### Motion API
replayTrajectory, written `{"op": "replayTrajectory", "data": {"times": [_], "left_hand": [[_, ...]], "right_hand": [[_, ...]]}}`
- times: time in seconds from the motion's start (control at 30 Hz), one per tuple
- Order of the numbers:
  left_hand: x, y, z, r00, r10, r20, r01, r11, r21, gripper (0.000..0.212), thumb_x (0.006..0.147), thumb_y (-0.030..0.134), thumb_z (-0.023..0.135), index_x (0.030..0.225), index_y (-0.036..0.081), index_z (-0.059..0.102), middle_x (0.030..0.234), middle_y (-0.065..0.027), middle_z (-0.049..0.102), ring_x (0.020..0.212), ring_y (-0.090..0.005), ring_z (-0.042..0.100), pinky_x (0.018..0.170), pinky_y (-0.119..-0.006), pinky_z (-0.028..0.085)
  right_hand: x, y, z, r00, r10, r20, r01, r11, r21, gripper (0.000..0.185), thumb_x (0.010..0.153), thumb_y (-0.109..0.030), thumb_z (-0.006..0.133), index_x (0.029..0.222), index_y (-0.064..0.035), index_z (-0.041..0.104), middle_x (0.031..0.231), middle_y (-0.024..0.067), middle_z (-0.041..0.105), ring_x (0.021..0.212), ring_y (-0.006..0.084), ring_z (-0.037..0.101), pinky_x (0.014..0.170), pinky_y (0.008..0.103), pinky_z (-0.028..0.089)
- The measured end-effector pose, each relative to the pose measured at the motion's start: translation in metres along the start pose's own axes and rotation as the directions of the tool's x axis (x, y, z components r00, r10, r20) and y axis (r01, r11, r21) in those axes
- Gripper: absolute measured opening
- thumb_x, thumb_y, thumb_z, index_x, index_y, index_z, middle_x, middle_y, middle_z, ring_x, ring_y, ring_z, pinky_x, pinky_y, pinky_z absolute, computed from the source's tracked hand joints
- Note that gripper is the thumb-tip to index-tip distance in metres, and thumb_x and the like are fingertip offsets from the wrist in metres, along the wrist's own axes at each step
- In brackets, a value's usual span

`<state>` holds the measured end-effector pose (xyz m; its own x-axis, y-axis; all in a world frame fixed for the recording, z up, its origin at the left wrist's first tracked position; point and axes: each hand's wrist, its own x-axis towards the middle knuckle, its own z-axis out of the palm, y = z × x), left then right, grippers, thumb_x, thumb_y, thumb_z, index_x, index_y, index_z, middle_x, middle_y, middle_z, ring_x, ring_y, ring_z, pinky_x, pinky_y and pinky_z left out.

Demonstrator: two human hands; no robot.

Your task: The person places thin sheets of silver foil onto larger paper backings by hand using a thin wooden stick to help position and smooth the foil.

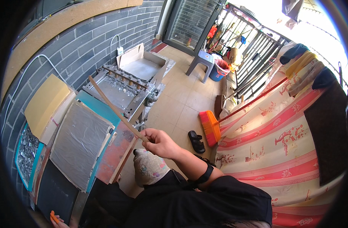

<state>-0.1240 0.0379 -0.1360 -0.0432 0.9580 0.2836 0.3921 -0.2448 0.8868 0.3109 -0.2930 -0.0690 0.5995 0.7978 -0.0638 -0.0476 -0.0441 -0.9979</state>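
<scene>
My right hand grips the end of a thin wooden strip, which slants up and left over the workbench. Below its far part lies a stack of grey sheets on a turquoise ribbed board. Beside that stack, a block of tan paper rests on a pale pad. My left hand shows only partly at the lower left edge, near a black board. Something orange is at its fingertips, perhaps finger covers; its grip is unclear.
A reddish worn board juts toward me. Beyond stand a metal machine frame and an open cardboard box. Crumpled silvery foil lies far left. A broom, a black sandal and a plastic stool occupy the floor.
</scene>
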Motion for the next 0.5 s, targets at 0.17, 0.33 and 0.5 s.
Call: {"op": "replayTrajectory", "data": {"times": [0.17,0.33,0.5], "left_hand": [[0.001,-0.001,-0.001,1.0,-0.005,0.0,0.005,1.0,-0.015,0.029,0.092,0.024,0.054,0.089,-0.001,0.068,0.07,-0.0085,0.06,0.053,-0.0138,0.048,0.047,-0.026,0.039],[0.0,0.002,0.0,1.0,0.013,-0.002,-0.013,1.0,0.0,0.029,0.093,0.023,0.054,0.089,-0.002,0.067,0.069,-0.0084,0.059,0.052,-0.0134,0.047,0.047,-0.025,0.039],[0.0,0.0,0.0,1.0,0.007,0.003,-0.007,1.0,-0.027,0.03,0.093,0.023,0.053,0.09,-0.003,0.067,0.069,-0.0089,0.059,0.051,-0.0131,0.047,0.046,-0.025,0.038]], "right_hand": [[-0.002,-0.007,0.001,1.0,0.03,-0.009,-0.03,0.999,0.02,0.019,0.086,0.001,0.05,0.103,-0.0014,0.057,0.076,-0.0042,0.055,0.064,0.0026,0.046,0.055,0.0201,0.037],[-0.003,-0.01,0.002,0.999,0.035,-0.01,-0.035,0.999,0.025,0.017,0.085,0.004,0.05,0.1,-0.0005,0.058,0.079,-0.0037,0.056,0.069,0.0031,0.048,0.058,0.0204,0.039],[-0.002,-0.004,0.002,1.0,0.008,0.011,-0.008,1.0,-0.001,0.022,0.087,-0.003,0.05,0.109,-0.002,0.056,0.072,-0.0043,0.053,0.058,0.0022,0.045,0.05,0.0199,0.035]]}}
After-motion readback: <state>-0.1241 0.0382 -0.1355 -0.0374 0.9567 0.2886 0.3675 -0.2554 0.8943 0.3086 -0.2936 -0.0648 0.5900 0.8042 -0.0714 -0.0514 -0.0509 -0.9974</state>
